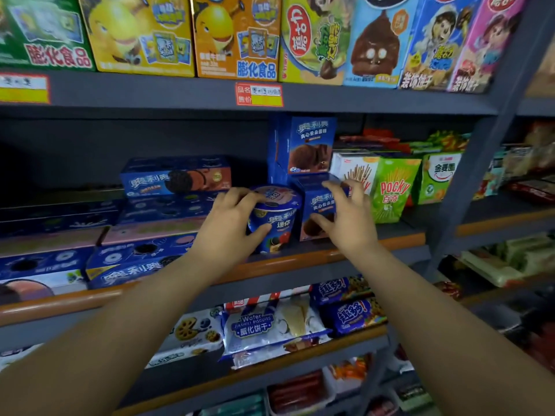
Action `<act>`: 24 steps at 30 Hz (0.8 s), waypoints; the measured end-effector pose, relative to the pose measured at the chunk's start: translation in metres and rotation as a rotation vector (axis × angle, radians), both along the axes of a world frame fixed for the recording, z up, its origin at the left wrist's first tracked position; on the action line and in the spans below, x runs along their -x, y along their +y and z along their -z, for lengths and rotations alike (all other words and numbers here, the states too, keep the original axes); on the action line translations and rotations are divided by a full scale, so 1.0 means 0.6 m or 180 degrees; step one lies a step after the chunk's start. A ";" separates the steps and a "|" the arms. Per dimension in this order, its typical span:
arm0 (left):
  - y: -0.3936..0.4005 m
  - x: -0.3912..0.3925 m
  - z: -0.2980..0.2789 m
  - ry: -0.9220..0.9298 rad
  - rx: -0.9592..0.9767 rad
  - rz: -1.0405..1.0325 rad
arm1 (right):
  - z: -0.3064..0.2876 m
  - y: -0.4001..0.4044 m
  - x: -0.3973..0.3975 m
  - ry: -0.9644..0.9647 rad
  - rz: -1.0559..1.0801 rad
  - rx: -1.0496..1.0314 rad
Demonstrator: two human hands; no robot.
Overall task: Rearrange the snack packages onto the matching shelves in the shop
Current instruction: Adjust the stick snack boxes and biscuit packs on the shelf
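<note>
A blue snack cup (274, 219) with a printed lid is being gripped by the left hand (231, 223), fingers curled over the lid and thumb pressed against the front of the cup. The cup is standing upright near the front edge of the middle shelf (300, 259), which is edged with an orange strip. Just beside the cup, on its right, a small blue cookie box (319, 205) is being held by the right hand (348, 217); fingers are hooked over the box's top and the thumb is set against its front face. Cup and box are standing nearly touching.

Behind the small box, a taller blue box (309, 145) of the same brand is standing further back on the shelf. Toward the left end of the shelf, flat blue cookie boxes (177, 178) are being kept in stacks. Toward the right end, a green Pocky box (393, 189) is standing beside a white stick-biscuit box (359, 169).

On the shelf above, large yellow and orange cartoon boxes (186, 34) are being displayed, with a red price tag (259, 94) fixed to that shelf's front edge. On the shelf below, a wafer biscuit bag (270, 328) and blue cookie packs (354, 316) are lying.
</note>
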State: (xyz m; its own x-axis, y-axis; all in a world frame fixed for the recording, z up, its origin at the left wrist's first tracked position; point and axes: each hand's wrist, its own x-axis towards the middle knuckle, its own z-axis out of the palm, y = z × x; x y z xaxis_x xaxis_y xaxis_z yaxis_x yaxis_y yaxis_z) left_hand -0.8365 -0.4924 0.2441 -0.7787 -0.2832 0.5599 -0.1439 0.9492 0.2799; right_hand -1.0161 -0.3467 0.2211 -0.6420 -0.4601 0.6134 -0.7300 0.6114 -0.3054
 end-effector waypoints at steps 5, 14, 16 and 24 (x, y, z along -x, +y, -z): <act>0.005 -0.001 0.004 0.0177 0.0076 -0.0016 | 0.000 0.025 0.001 -0.0251 -0.0323 0.0091; 0.087 0.068 -0.037 0.0291 0.0343 0.0482 | -0.026 0.118 0.081 -0.0869 0.0289 0.1000; 0.117 0.105 -0.039 0.0221 0.0420 0.0442 | -0.027 0.119 0.116 -0.1207 0.0363 0.1188; 0.169 0.272 -0.030 -0.0555 0.0818 -0.0696 | 0.002 0.101 0.227 -0.1937 -0.0342 0.1631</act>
State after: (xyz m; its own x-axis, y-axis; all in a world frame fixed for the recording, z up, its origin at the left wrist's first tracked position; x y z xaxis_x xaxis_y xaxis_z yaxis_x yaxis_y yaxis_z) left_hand -0.9998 -0.3909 0.2622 -0.8052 -0.3210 0.4986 -0.3755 0.9268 -0.0098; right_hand -1.1525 -0.2864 0.2197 -0.8999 -0.2944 0.3217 -0.3920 0.2230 -0.8925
